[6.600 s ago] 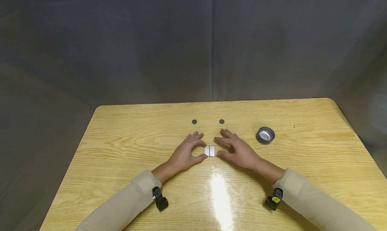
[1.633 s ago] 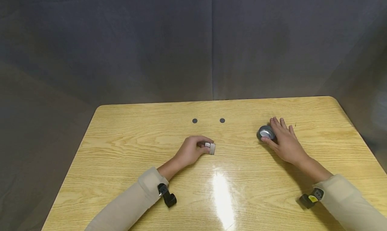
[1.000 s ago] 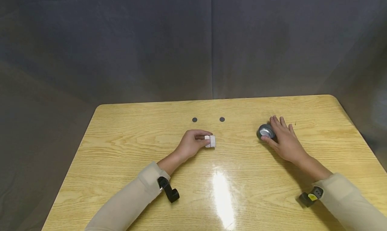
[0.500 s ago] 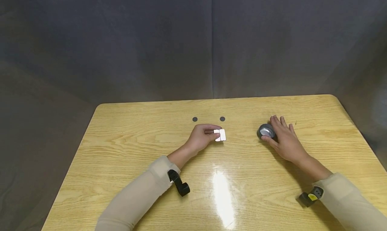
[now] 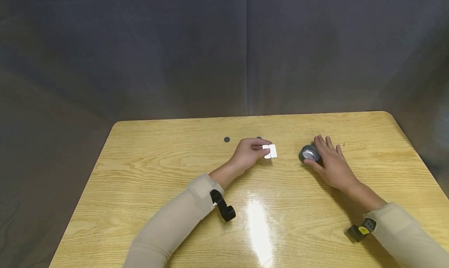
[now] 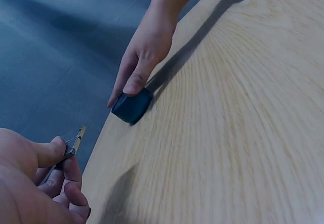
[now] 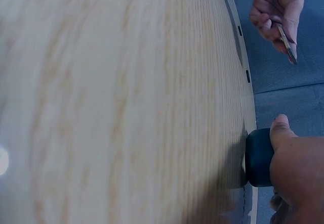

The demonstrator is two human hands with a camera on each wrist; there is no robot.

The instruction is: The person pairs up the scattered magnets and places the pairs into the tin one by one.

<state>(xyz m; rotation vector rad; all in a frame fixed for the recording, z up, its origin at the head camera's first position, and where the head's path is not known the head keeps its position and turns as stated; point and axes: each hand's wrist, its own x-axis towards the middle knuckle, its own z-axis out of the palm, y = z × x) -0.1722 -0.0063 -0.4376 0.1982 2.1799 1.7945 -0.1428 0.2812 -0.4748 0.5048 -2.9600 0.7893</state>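
Shifted rightward, the left hand pinches a flat white two-panelled rectangle by its left side, left of the dark round metal-lined bowl the right hand grips, seemingly steadying it; flat dark discs lie beyond.

Piece: white, dark dividing line. Bowl: dark grey, silver inside. Discs: black. Table: yellow-brown, wood grain. Curtain: dark grey. Sleeves: beige. Wrist mounts: black, right with yellow patch.

Clothes: long beige cloth sleeves
Left: bent black wrist camera
Right: black wrist camera, small yellow patch
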